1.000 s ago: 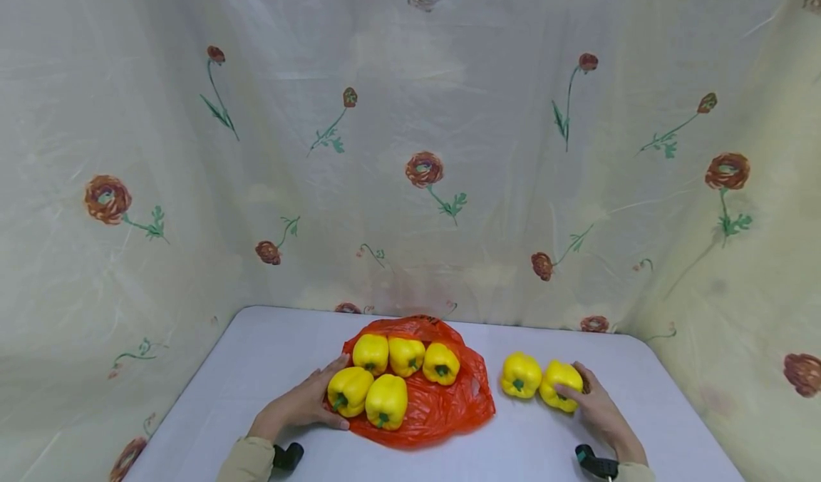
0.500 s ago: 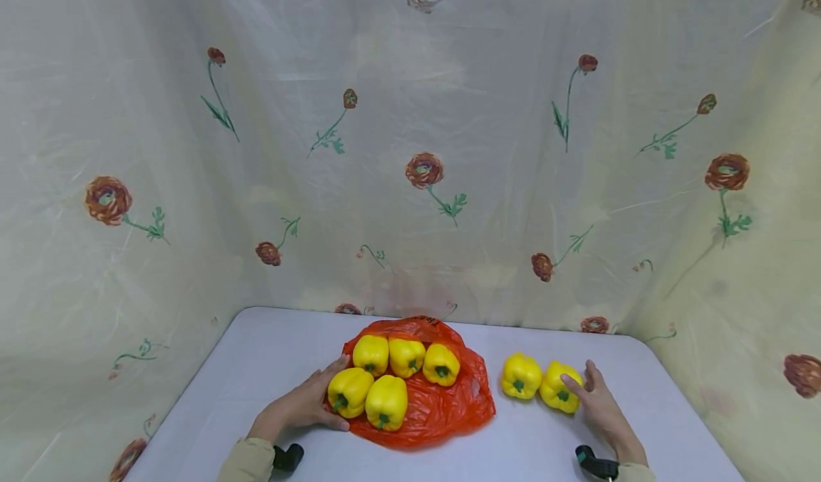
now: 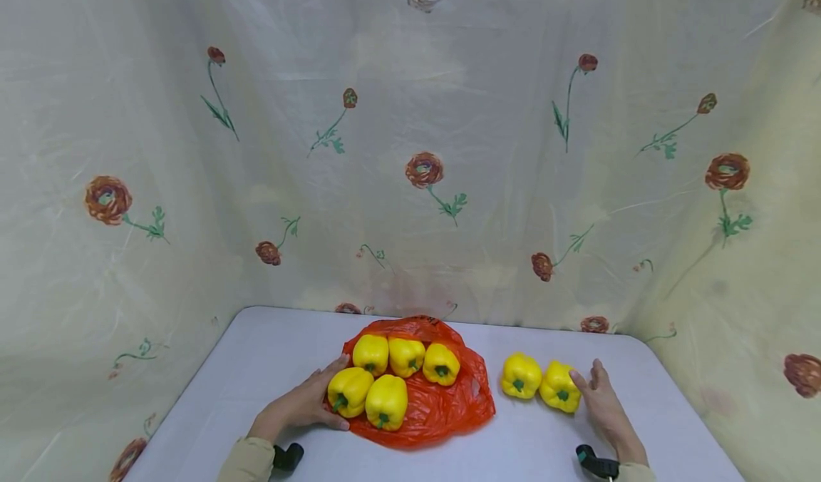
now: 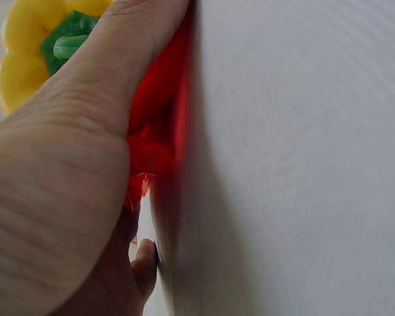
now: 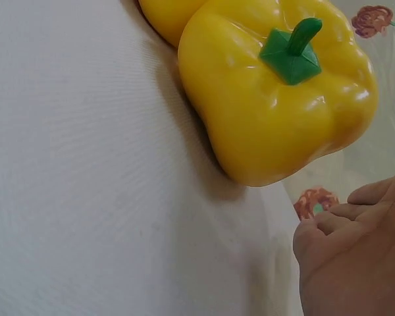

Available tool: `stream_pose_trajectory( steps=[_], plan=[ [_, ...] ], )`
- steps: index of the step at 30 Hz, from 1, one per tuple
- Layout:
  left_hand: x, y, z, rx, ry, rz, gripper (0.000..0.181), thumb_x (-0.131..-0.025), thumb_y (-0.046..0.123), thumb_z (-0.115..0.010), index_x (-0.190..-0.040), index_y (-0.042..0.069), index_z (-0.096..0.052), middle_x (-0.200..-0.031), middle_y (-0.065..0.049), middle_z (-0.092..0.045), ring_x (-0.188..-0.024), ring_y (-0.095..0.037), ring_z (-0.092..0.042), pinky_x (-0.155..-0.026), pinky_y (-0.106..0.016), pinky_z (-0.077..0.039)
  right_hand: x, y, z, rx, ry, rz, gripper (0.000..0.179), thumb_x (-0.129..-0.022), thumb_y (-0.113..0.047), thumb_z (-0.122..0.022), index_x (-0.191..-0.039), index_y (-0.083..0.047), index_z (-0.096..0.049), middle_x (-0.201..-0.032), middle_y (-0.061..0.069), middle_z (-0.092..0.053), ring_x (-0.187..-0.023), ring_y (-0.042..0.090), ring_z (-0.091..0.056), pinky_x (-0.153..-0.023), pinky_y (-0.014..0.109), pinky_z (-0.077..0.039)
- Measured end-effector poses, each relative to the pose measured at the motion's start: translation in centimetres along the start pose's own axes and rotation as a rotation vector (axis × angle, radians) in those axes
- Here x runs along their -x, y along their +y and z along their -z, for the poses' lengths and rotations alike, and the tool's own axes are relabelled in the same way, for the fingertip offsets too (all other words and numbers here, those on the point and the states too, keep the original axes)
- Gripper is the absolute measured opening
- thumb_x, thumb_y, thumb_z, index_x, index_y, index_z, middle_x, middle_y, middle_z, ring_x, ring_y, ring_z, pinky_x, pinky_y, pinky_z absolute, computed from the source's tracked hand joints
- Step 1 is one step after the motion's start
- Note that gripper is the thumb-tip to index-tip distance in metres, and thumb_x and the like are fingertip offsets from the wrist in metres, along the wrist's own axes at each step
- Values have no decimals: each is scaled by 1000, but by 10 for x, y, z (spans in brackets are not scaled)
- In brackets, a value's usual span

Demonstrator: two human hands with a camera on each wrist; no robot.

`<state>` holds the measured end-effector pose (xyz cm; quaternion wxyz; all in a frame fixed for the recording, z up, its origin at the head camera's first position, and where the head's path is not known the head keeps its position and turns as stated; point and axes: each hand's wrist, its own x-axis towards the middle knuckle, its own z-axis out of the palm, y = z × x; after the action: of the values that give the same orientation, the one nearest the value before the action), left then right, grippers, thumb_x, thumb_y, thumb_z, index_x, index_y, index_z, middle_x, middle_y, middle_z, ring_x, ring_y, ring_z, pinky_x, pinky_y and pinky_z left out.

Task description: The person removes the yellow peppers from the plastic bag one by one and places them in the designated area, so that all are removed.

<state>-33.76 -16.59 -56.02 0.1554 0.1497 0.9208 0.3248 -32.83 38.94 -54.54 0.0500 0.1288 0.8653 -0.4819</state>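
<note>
In the head view my left hand (image 3: 308, 400) grips the left end of a red plastic bag (image 3: 436, 414), thumb toward the front and fingers toward the back. The left wrist view shows red plastic (image 4: 151, 155) between thumb and fingers, beside a yellow bell pepper (image 4: 26, 49). Several yellow peppers lie on the bag, including a front one (image 3: 387, 401). At right, my right hand (image 3: 606, 407) has its fingers extended and holds nothing. It stands just right of a yellow bell pepper (image 5: 276, 112), which touches another bell pepper (image 3: 521, 376).
Everything lies on a table with a pale cover (image 3: 276, 339). Behind it hangs a floral curtain (image 3: 487, 182), which also lines both sides. Each wrist wears a dark camera mount, such as the right camera mount (image 3: 596, 462).
My right hand has let go of the rightmost pepper and drawn slightly right, its fingers straightening. That pepper stays beside its neighbour. My left hand and the bag have not moved.
</note>
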Motion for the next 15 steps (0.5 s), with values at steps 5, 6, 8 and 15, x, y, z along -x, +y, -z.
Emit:
stream_pose_trajectory(
  steps=[5, 6, 8, 15],
  plan=[
    [1, 0, 0, 9, 2, 9, 120, -63, 60, -80, -156, 26, -12, -162, -3, -20, -145, -39, -20, -117, -64, -12, 1, -1, 1, -32, 3, 1, 107, -93, -67, -39, -145, -2, 29, -151, 30, 24, -142, 53, 7, -116, 62, -5],
    [1, 0, 0, 9, 2, 11, 120, -63, 60, -80, -156, 26, -12, -162, -4, -21, -145, -40, -20, -116, -64, -13, 1, -1, 2, -41, 5, 1, 108, -93, -67, -39, -145, -2, 30, -152, 30, 25, -142, 52, 7, -117, 62, -5],
    [1, 0, 0, 9, 1, 11, 121, -63, 60, -80, -156, 26, -12, -162, -4, -21, -145, -40, -20, -116, -65, -13, 1, -2, 2, -54, 11, 0, 109, -92, -68, -39, -144, -2, 30, -151, 29, 26, -142, 52, 8, -116, 62, -5],
    [0, 0, 0, 7, 1, -1, 121, -63, 60, -80, -156, 25, -12, -162, -3, -20, -145, -39, -20, -117, -63, -11, 1, -1, 3, -83, 40, 24, 110, -91, -68, -40, -145, -3, 31, -152, 26, 28, -144, 48, 11, -118, 58, -3]
  ],
)
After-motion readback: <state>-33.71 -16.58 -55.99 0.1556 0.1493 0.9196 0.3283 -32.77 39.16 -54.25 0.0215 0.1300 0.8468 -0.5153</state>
